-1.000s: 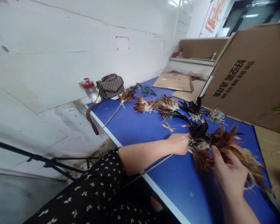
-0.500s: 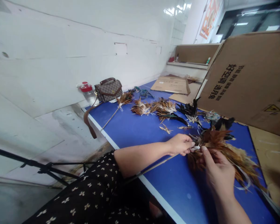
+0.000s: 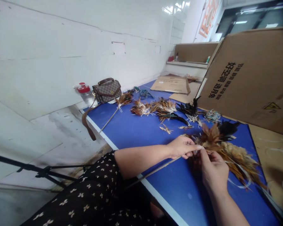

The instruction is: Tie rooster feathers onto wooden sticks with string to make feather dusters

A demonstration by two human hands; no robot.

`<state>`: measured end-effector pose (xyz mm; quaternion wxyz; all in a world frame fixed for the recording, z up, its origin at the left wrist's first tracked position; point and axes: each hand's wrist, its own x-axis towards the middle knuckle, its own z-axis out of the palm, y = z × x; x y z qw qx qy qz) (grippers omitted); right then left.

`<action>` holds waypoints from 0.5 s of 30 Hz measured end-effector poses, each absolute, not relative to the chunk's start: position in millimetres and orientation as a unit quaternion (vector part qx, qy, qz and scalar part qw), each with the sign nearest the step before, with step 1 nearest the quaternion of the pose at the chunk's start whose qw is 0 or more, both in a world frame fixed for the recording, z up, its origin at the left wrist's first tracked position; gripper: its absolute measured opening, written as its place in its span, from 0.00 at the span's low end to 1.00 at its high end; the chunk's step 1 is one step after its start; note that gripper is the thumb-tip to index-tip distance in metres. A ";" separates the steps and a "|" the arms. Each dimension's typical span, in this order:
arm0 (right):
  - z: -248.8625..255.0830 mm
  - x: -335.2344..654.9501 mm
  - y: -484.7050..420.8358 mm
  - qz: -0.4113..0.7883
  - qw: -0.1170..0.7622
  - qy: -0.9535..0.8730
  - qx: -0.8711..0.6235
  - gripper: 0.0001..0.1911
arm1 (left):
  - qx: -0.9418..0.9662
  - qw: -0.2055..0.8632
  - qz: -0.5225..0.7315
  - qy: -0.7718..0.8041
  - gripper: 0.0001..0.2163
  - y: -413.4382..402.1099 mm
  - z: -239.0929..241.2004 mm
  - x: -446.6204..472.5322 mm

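Note:
A feather duster (image 3: 211,135) with brown, tan and black feathers lies across the right part of the blue table. Its thin stick (image 3: 159,168) runs toward the table's near edge. My left hand (image 3: 182,147) is closed around the base of the feathers, where they meet the stick. Against its thumb, the thumb of my right hand (image 3: 214,172) presses at the binding, with the other fingers curled under the feathers. A pale strip (image 3: 246,185) trails from the feathers beyond my right hand. The exact spot between the fingertips is hidden.
Bunches of brown feathers (image 3: 141,108) and black feathers (image 3: 188,110) lie farther back on the blue table (image 3: 122,131). Another feather duster (image 3: 124,99) rests near a handbag (image 3: 107,90) and a bottle (image 3: 86,94). A large cardboard box (image 3: 250,78) stands at right.
My hands have come together at the binding, thumbs now meeting. The right hand has shifted slightly left, and the feathers have turned a little. The whole view has shifted slightly.

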<state>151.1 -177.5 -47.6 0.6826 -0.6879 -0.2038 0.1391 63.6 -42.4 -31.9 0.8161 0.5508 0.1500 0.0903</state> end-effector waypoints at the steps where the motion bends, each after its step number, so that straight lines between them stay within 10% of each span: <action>1: -49.8 150.5 -176.9 0.136 0.681 -0.202 -0.690 0.35 | 0.549 0.817 0.088 0.153 0.32 -42.1 -32.1 63.9; 15: -54.1 155.6 -180.2 0.158 0.690 -0.212 -0.674 0.32 | 0.497 0.853 0.087 0.134 0.23 -33.3 -23.2 61.7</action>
